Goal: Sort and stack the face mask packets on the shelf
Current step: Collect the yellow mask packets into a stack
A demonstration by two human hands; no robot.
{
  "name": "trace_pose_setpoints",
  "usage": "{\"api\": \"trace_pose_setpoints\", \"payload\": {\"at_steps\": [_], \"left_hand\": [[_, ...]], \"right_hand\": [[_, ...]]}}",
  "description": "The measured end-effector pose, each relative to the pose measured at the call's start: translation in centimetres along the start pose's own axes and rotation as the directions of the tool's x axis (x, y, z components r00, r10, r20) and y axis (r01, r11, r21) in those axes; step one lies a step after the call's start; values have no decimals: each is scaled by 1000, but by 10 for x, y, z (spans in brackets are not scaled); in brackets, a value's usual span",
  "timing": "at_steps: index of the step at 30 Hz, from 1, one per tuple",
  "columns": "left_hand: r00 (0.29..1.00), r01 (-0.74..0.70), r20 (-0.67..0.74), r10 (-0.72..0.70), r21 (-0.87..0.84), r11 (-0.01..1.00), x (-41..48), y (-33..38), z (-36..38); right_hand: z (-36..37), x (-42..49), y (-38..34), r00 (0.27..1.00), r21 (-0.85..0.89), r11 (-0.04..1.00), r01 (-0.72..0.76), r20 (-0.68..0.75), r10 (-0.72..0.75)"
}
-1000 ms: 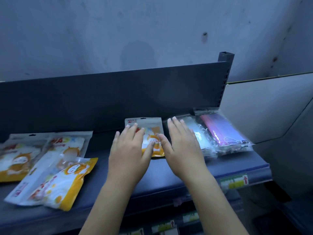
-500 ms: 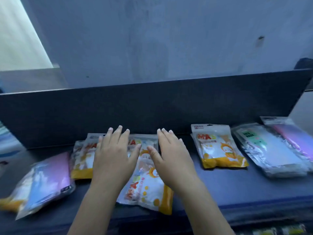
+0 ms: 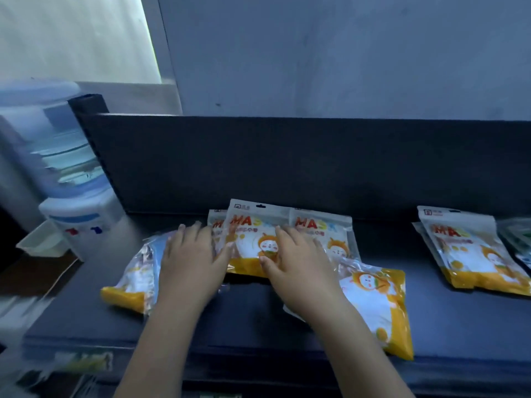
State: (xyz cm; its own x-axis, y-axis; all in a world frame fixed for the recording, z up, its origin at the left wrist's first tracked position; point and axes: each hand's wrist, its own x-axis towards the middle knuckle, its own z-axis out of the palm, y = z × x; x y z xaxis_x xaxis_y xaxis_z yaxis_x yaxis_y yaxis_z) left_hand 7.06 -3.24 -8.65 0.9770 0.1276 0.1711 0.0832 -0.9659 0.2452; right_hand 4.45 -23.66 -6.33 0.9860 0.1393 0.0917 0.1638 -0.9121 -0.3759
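Orange-and-white plastic mask packets (image 3: 248,254) overlap on the dark blue shelf (image 3: 258,320); I see my left hand (image 3: 191,262) and right hand (image 3: 301,268) lying flat, fingers straight, upon them.

The yellow-and-white packets (image 3: 250,228) bear "MASK" near the top.

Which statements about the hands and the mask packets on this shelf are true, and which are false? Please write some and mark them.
1. The left hand and the right hand are open, fingers straight. True.
2. The left hand lifts a packet above the shelf. False: every packet lies on the shelf.
3. A water dispenser stands left of the shelf. True.
4. The packet at the far right touches the right hand. False: bare shelf separates them.
5. The middle packets overlap one another. True.
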Motion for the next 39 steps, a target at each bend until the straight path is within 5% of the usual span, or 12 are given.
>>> {"api": "trace_pose_setpoints", "payload": {"at_steps": [8, 13, 16, 23, 29, 34, 39], "left_hand": [[987, 83, 143, -76, -45, 995, 12, 6, 4], [971, 112, 207, -117, 37, 993, 24, 15, 1], [978, 98, 183, -104, 41, 994, 29, 19, 2], [971, 216, 181, -158, -364, 906, 28, 30, 2], [966, 255, 194, -172, -834, 490, 25, 24, 3], [980, 165, 119, -161, -934, 318, 26, 22, -5], [968, 172, 169, -185, -985, -1, 27, 24, -13]], "right_hand": [[-2, 31, 19, 945, -50, 945, -323, -72, 319], [-8, 49, 52, 732, -46, 733, -679, 44, 680], [-10, 54, 69, 641, -19, 646, -763, 114, 759], [-15, 49, 74, 715, 372, 677, -635, -47, 697], [-18, 45, 80, 734, 782, 487, -389, -56, 677], [-19, 41, 84, 801, 914, 380, -141, -120, 587], [-30, 45, 81, 822, 963, 265, 49, -190, 538]]}}
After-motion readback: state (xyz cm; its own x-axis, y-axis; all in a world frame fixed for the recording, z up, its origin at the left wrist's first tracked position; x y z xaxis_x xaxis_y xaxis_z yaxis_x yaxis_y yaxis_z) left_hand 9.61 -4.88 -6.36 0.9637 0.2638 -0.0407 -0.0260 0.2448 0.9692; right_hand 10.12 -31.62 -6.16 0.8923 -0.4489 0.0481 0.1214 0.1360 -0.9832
